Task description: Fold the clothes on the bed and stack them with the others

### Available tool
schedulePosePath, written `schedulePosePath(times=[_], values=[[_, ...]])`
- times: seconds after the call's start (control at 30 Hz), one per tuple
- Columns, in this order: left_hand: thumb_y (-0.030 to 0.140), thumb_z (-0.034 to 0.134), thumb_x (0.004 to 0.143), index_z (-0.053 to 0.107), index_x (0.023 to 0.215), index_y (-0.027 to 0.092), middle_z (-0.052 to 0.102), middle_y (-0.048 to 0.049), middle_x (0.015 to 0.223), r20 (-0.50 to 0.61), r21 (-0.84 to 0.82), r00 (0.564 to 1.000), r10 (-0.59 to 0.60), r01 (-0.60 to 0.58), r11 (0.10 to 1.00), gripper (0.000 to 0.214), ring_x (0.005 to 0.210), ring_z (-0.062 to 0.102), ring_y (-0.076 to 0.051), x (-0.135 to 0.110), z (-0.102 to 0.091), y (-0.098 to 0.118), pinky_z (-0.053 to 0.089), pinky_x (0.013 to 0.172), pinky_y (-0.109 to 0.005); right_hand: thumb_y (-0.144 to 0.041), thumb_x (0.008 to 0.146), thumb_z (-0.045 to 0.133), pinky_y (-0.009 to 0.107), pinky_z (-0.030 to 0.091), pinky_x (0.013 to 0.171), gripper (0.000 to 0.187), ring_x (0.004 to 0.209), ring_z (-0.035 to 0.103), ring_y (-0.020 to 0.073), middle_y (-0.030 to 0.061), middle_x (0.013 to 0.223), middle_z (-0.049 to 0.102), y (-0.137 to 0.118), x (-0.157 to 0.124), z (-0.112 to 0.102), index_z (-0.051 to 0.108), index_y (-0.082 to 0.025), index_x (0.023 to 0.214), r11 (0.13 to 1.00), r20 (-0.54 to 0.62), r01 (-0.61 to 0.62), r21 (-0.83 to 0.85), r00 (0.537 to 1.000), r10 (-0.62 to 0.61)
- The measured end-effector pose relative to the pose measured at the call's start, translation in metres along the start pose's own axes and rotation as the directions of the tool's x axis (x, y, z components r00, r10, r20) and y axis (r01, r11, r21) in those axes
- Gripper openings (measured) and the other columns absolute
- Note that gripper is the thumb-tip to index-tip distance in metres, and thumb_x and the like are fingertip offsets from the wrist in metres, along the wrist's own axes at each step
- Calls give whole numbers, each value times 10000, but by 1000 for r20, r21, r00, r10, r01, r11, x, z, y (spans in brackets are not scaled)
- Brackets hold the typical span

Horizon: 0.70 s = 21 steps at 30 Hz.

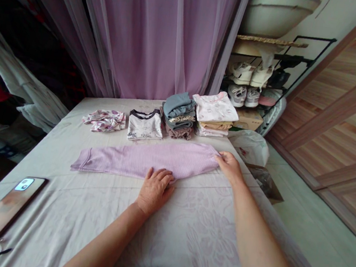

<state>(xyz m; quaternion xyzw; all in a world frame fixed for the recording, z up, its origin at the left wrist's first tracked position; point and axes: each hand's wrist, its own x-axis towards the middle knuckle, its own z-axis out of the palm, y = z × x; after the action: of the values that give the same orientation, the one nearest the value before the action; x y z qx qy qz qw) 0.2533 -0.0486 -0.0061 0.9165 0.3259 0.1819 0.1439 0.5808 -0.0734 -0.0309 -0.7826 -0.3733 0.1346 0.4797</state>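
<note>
The fingers of the left hand (154, 192) lie spread and flat, pressing down on the near edge of a lilac ribbed garment (144, 159), while the fingers of the right hand (230, 167) close in a light pinch on its far right end. The garment lies folded lengthwise in a long strip between and beyond the two hands, stretching away to the left of the left fingers, on a pale patterned bedsheet (202, 243). Well left of the left fingers and nearer the camera, a smartphone (1, 214) lies on the sheet with its camera lenses up. Just past the garment, beyond the left fingers, sit a crumpled floral garment (104, 120) and a folded white top with a dark collar (145, 125). Beyond the right fingers stand a stack of grey-blue and brown clothes (178, 116) and a stack of pale pink clothes (214, 114). Past the right fingers and off the bed's edge are a white plastic bag (251, 146) and a cardboard box (248, 119), then a metal rack of sneakers (242, 74), with a lilac curtain (146, 27) behind the bed
</note>
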Motion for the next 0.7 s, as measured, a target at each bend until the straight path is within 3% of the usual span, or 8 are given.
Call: schedulePosePath(times=[0.1, 0.27, 0.4, 0.53, 0.6, 0.7], values=[[259, 606, 879, 600, 1236, 267, 617, -84, 1335, 7, 25, 1000, 5, -5, 1000, 357, 1267, 517, -285, -1, 2, -1, 266, 1115, -611, -477, 683, 635, 291, 470, 638, 440, 650, 601, 178, 12, 746, 678, 1, 3, 1, 630, -191, 1018, 998, -76, -7, -67, 997, 2], [259, 598, 882, 649, 1124, 264, 612, -74, 1339, 33, 12, 999, -16, 16, 1000, 247, 1278, 508, -288, 0, -1, 1, 259, 1110, -631, -393, 684, 611, 346, 496, 728, 378, 717, 633, 218, 27, 766, 706, 7, -3, 0, 637, -216, 1018, 958, -75, 75, -278, 992, -99], [267, 627, 860, 648, 1090, 244, 605, -89, 1347, 37, -13, 999, -29, 30, 999, 232, 1297, 490, -297, 0, -2, 4, 228, 1114, -650, -365, 720, 582, 414, 512, 835, 418, 876, 663, 268, 95, 973, 737, 3, -10, -1, 636, -198, 1100, 924, -78, 179, -337, 973, -217], [326, 579, 901, 665, 1044, 235, 641, -85, 1296, 21, -75, 999, -35, 36, 997, 190, 1271, 517, -281, 1, -3, 3, 246, 1122, -620, -308, 808, 526, 440, 459, 994, 416, 1135, 602, 286, 150, 1224, 664, -32, -19, 9, 625, -160, 1184, 816, -41, 427, -391, 877, -478], [333, 484, 954, 681, 1026, 229, 682, -82, 1226, 1, -116, 1000, -30, 30, 993, 234, 1213, 567, -244, 5, -5, -2, 314, 1116, -544, -288, 868, 482, 437, 427, 1040, 385, 1198, 567, 273, 146, 1304, 620, -59, -28, 25, 633, -162, 1199, 730, 83, 552, -403, 817, -571], [324, 365, 996, 666, 1153, 220, 670, -96, 1257, -42, -62, 998, -49, 46, 997, 355, 1242, 555, -238, 13, -12, -18, 374, 1096, -485, -285, 934, 411, 431, 394, 1080, 398, 1267, 521, 250, 124, 1368, 584, -93, -48, 60, 624, -179, 1253, 626, 362, 691, -361, 722, -589]])
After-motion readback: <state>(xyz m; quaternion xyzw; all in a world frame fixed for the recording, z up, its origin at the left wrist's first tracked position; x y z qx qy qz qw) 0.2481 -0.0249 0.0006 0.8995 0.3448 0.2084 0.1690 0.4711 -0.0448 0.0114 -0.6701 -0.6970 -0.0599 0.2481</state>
